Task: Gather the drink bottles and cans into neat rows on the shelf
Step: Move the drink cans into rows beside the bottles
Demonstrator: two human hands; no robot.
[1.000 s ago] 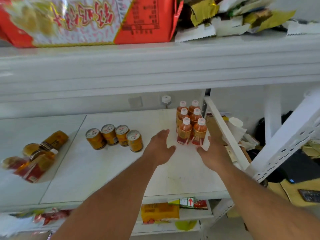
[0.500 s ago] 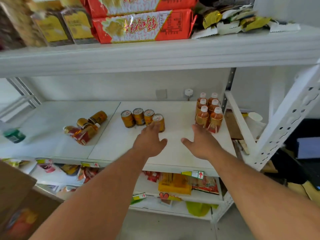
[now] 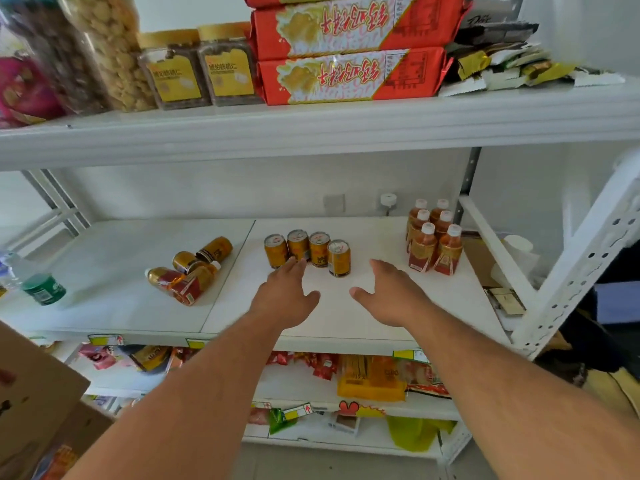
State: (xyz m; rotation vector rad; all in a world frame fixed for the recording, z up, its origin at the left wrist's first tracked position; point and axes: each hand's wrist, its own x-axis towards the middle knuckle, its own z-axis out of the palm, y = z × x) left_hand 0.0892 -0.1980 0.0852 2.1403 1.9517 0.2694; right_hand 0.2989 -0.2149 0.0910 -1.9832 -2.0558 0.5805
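Nearest, both hands reach over the front edge of the middle shelf (image 3: 346, 327), palms down, fingers spread and loose, neither holding anything. The left hand (image 3: 285, 296) has its fingertips just in front of the row of four gold cans (image 3: 308, 251), close to the second can and perhaps touching it; the right hand (image 3: 391, 296) hangs over bare shelf between that row and the six bottles (image 3: 433, 240) standing in a tight block toward the right back corner. The likely trouble is a spread finger clipping an upright can and toppling it, since the row is slightly staggered and the rightmost can sits forward of the others. Off to the left, well apart from both hands, a tipped heap of cans and bottles (image 3: 190, 271) lies on its side near the panel seam; these round things could roll toward the edge if nudged carelessly
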